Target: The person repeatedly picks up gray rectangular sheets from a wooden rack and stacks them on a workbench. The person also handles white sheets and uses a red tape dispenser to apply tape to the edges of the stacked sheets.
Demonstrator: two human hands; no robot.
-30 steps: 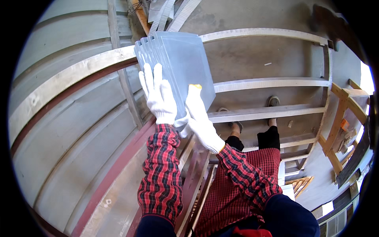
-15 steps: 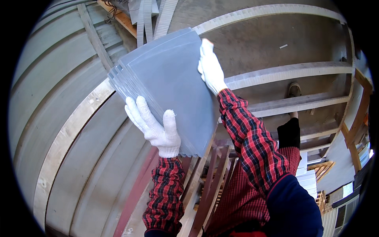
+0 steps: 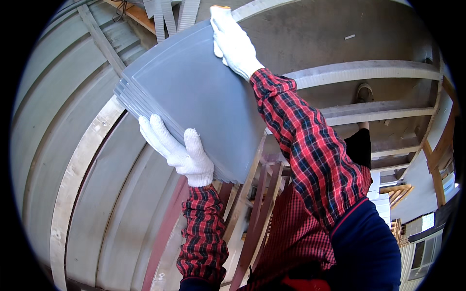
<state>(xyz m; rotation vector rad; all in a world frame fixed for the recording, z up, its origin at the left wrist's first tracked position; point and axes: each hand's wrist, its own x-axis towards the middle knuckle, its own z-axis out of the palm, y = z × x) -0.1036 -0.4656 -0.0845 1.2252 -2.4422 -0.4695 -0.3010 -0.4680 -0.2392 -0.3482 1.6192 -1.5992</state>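
A stack of flat, smooth grey sheets (image 3: 199, 92) lies in front of me, its layers fanned out like steps along the left edge. My left hand (image 3: 177, 153), in a white knitted glove, rests against that stepped edge, fingers stretched and spread, thumb lying toward the top sheet. At the far right edge of the stack, my right hand (image 3: 235, 42), gloved the same way, has its fingers curled over the rim. What its fingertips touch beneath the edge is hidden.
Pale wooden beams (image 3: 369, 72) run across the right side above a brown floor. Wide grey corrugated panels (image 3: 109, 203) fill the left, crossed by a light wooden strip (image 3: 80, 169). Dark red bars (image 3: 259, 213) stand close to my body. A shoe (image 3: 364, 93) shows between the beams.
My right hand has slid away from me and to the left along the stack's edge, toward its far corner. The left hand keeps its place at the stepped edge; the whole view has shifted slightly.
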